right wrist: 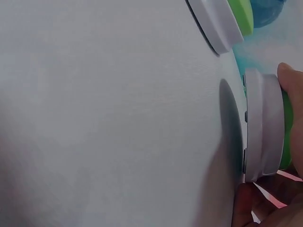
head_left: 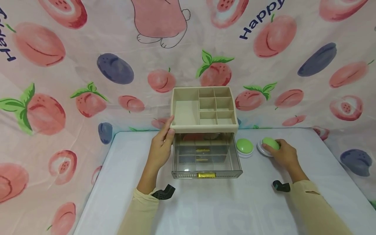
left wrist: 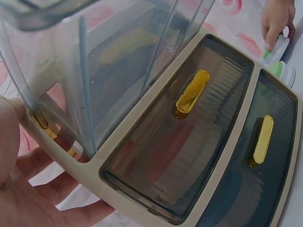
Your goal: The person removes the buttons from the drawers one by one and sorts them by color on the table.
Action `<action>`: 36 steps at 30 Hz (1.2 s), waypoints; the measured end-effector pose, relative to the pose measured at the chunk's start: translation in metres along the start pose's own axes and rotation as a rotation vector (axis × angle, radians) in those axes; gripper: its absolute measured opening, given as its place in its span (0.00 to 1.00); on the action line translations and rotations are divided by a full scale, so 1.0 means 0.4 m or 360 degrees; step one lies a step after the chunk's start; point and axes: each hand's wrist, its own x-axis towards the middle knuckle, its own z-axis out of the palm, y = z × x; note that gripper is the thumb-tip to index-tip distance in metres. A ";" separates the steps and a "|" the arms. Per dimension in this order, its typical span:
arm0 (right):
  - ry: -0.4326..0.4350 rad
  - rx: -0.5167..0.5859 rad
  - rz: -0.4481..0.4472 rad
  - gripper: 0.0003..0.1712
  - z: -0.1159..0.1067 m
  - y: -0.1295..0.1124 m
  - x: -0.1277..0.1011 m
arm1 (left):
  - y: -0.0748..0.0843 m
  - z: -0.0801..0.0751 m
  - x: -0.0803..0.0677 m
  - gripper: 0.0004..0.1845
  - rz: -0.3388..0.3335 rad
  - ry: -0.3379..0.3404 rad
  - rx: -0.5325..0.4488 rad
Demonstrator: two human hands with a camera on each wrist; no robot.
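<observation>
A cream desktop organizer (head_left: 204,128) has its clear top drawer (head_left: 188,175) pulled out toward me. My left hand (head_left: 161,148) rests against the organizer's left side, fingers extended along the wall and thumb by the front corner. In the left wrist view, fingers (left wrist: 57,187) spread beside the cream frame. My right hand (head_left: 285,155) grips a round push button (head_left: 270,142) with a green dome and white base. Its small dark feet and a shadow beside it show in the right wrist view. A matching green button (head_left: 244,146) sits between it and the drawer.
Two smoky lower drawers (left wrist: 180,151) with gold handles are closed beneath the pulled-out one. The organizer's top has one large and several small compartments. A fruit-print cloth (head_left: 164,65) hangs behind the white table (head_left: 205,209). Black cameras (head_left: 281,186) are strapped at both wrists.
</observation>
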 end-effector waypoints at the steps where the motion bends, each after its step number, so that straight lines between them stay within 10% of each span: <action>1: 0.0010 -0.0002 -0.0003 0.59 0.004 0.000 0.000 | 0.008 -0.002 -0.002 0.26 -0.0005 -0.0005 0.0002; 17: 0.0119 -0.0127 -0.0186 0.54 0.042 -0.004 0.009 | 0.023 -0.005 -0.005 0.26 -0.0027 -0.0015 -0.0020; 36: 0.0133 -0.0186 -0.0212 0.52 0.047 0.000 0.015 | -0.062 0.007 0.013 0.26 0.0078 0.0021 -0.0004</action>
